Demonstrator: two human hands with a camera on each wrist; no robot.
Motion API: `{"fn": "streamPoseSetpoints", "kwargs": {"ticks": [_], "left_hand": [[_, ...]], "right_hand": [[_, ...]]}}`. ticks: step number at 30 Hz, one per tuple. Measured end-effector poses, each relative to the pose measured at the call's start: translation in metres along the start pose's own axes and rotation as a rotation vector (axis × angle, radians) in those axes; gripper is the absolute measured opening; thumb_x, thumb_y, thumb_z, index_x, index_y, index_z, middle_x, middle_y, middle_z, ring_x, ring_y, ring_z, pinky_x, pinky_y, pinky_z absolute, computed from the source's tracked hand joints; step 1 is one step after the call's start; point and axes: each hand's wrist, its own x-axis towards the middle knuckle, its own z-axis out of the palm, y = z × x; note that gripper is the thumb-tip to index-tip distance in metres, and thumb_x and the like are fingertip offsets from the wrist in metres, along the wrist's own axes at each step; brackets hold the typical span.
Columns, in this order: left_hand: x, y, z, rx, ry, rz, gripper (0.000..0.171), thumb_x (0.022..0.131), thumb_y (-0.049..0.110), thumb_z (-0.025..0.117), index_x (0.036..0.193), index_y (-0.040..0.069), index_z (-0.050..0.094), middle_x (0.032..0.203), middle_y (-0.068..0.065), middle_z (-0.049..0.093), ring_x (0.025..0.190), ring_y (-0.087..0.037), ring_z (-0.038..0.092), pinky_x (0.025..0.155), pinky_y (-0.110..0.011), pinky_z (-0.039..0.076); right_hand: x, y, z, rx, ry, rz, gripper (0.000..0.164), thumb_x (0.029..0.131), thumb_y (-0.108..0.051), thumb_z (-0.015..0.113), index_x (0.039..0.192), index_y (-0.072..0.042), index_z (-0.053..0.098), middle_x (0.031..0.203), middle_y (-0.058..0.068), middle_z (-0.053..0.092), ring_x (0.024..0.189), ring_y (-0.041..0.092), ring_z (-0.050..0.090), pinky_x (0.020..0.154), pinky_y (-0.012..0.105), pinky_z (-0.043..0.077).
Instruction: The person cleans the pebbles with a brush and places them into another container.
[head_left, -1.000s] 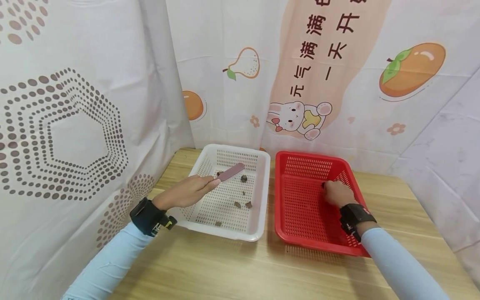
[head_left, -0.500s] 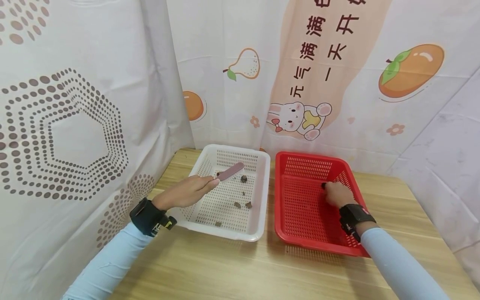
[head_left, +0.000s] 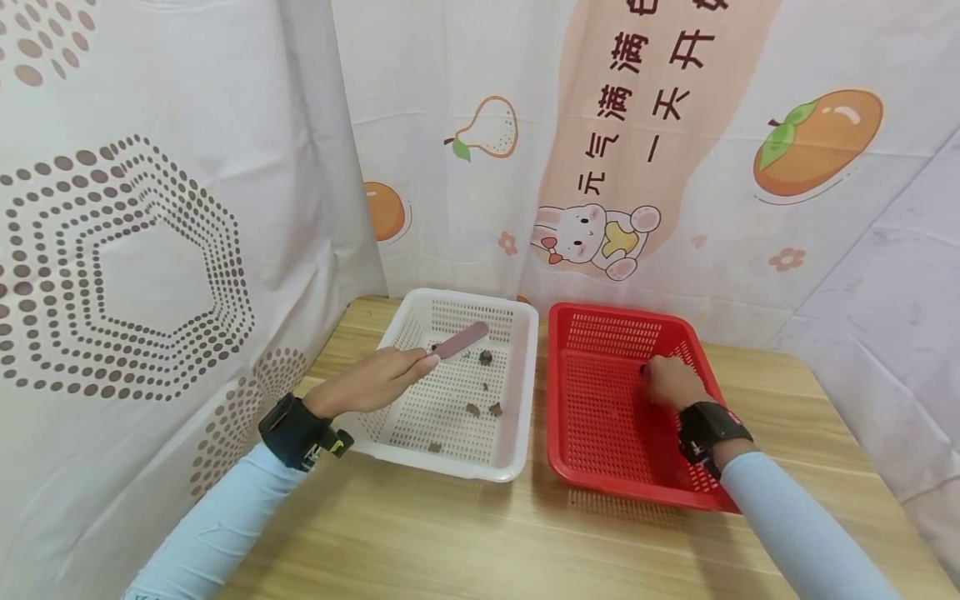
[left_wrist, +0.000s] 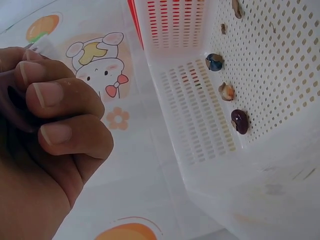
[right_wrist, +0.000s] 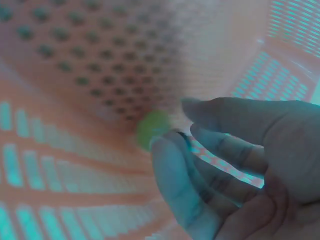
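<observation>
My left hand (head_left: pixel 381 379) reaches over the left side of the white basket (head_left: pixel 531 367) and grips a flat mauve strip with a rounded end (head_left: pixel 463 340). In the left wrist view its fingers curl round the strip's near end. My right hand (head_left: pixel 672 383) is down inside the red basket (head_left: pixel 557 392), near the right wall, fingers bent. A small dark object (right_wrist: pixel 183 135) shows at its fingertips, mostly hidden by them. Just beyond lies a blurred, rounded green thing (right_wrist: pixel 151 129).
Several small brownish bits (head_left: pixel 496 409) lie scattered in the white basket. The left wrist view shows a shiny dark red piece (left_wrist: pixel 240 121) and a bluish one (left_wrist: pixel 214 62) there. Both baskets stand on a wooden table (head_left: pixel 517 542), with a printed curtain (head_left: pixel 442 217) behind.
The head view has shifted slightly. Both hands stay nearly in place; the right hand has moved a little within the red basket, and the mauve strip is still held.
</observation>
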Motion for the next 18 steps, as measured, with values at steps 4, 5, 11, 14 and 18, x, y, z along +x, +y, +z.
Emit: {"fn": "streamPoseSetpoints", "kwargs": {"ticks": [4, 5, 11, 14, 18], "left_hand": [[-0.001, -0.001, -0.001, 0.004, 0.003, 0.0, 0.05, 0.101, 0.056, 0.021, 0.089, 0.02, 0.053, 0.064, 0.007, 0.033, 0.056, -0.008, 0.036, 0.055, -0.029, 0.033], [-0.002, -0.001, -0.001, 0.002, 0.001, -0.002, 0.051, 0.1, 0.056, 0.02, 0.087, 0.019, 0.052, 0.063, 0.007, 0.032, 0.055, -0.008, 0.033, 0.054, -0.028, 0.031], [0.0, 0.001, -0.003, -0.002, 0.013, 0.029, 0.054, 0.103, 0.05, 0.023, 0.081, 0.011, 0.054, 0.06, 0.007, 0.034, 0.052, -0.009, 0.03, 0.052, -0.028, 0.028], [0.002, 0.004, -0.005, 0.008, 0.031, 0.055, 0.051, 0.104, 0.046, 0.024, 0.08, 0.013, 0.054, 0.06, 0.006, 0.037, 0.052, -0.01, 0.032, 0.052, -0.028, 0.031], [0.005, 0.007, -0.005, 0.004, 0.053, 0.064, 0.048, 0.105, 0.044, 0.026, 0.08, 0.013, 0.054, 0.062, 0.006, 0.041, 0.053, -0.01, 0.035, 0.054, -0.029, 0.035]], "right_hand": [[0.004, -0.022, -0.017, 0.082, 0.032, 0.007, 0.007, 0.086, -0.009, 0.059, 0.084, -0.002, 0.061, 0.066, 0.006, 0.054, 0.056, 0.02, 0.052, 0.048, 0.032, 0.042], [0.005, -0.03, -0.022, 0.095, 0.047, -0.003, 0.01, 0.087, -0.011, 0.06, 0.089, -0.002, 0.063, 0.07, 0.008, 0.058, 0.059, 0.021, 0.055, 0.05, 0.033, 0.044], [0.02, -0.09, -0.032, 0.149, 0.193, -0.12, 0.016, 0.09, -0.018, 0.064, 0.096, -0.003, 0.068, 0.084, 0.01, 0.065, 0.068, 0.022, 0.057, 0.061, 0.036, 0.048], [0.026, -0.126, -0.031, 0.173, 0.22, -0.183, 0.013, 0.09, -0.019, 0.065, 0.094, -0.006, 0.069, 0.083, 0.007, 0.066, 0.069, 0.022, 0.057, 0.064, 0.037, 0.048], [0.033, -0.172, -0.024, 0.223, 0.184, -0.226, 0.013, 0.089, -0.02, 0.066, 0.094, -0.008, 0.069, 0.085, 0.007, 0.066, 0.068, 0.021, 0.059, 0.06, 0.034, 0.049]]}}
